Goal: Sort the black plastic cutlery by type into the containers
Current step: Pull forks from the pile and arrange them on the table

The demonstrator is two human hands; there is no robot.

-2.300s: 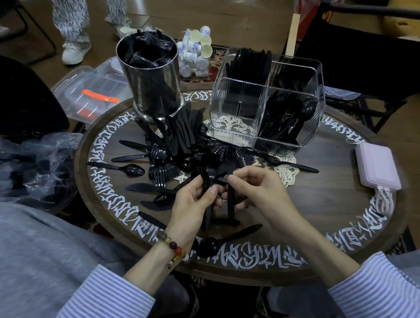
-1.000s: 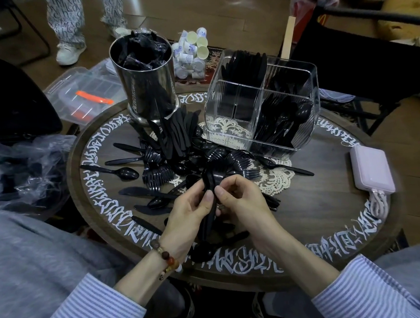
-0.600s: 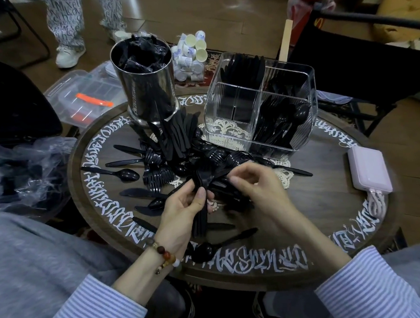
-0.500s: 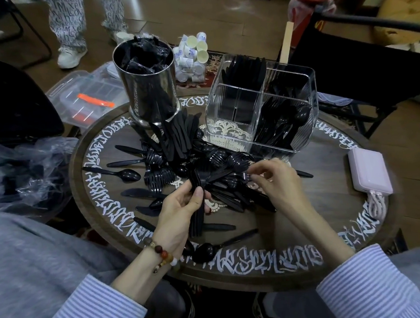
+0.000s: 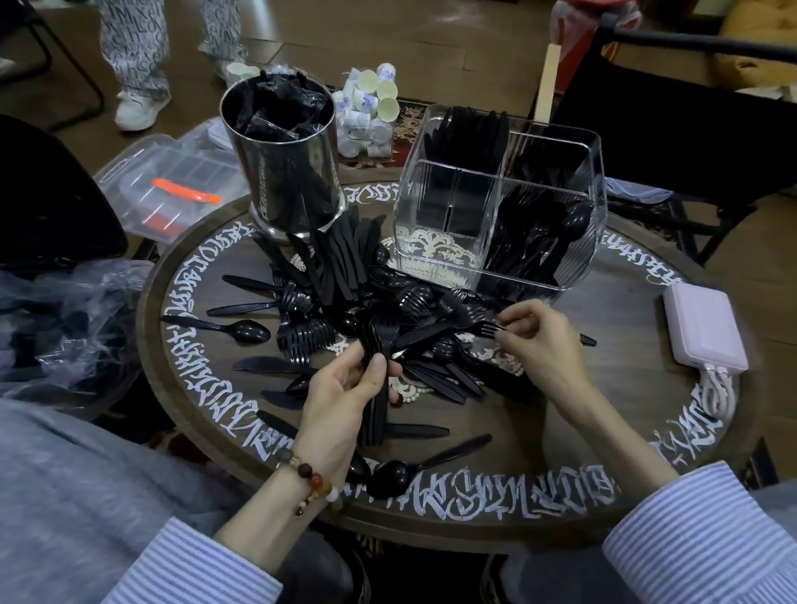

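A heap of black plastic cutlery (image 5: 368,299) lies across the middle of the round wooden table (image 5: 582,435). My left hand (image 5: 342,398) grips a bundle of black forks (image 5: 379,377), tines pointing away from me. My right hand (image 5: 536,340) pinches one black fork (image 5: 480,327) by its tines at the right edge of the heap. A clear divided container (image 5: 584,248) behind the heap holds knives at the back and spoons on the right; its front left compartment looks empty. A steel cylinder (image 5: 290,168) at the back left is stuffed with black wrappers.
A pink power bank (image 5: 703,325) with a cable lies at the table's right edge. Loose spoons (image 5: 242,330) and knives lie scattered on the left of the table. A clear lidded box (image 5: 165,185), small cups, a black chair and a standing person's legs are beyond the table.
My right hand left the bundle and moved right to the edge of the heap, where it now pinches a single fork. My left hand kept its bundle of forks.
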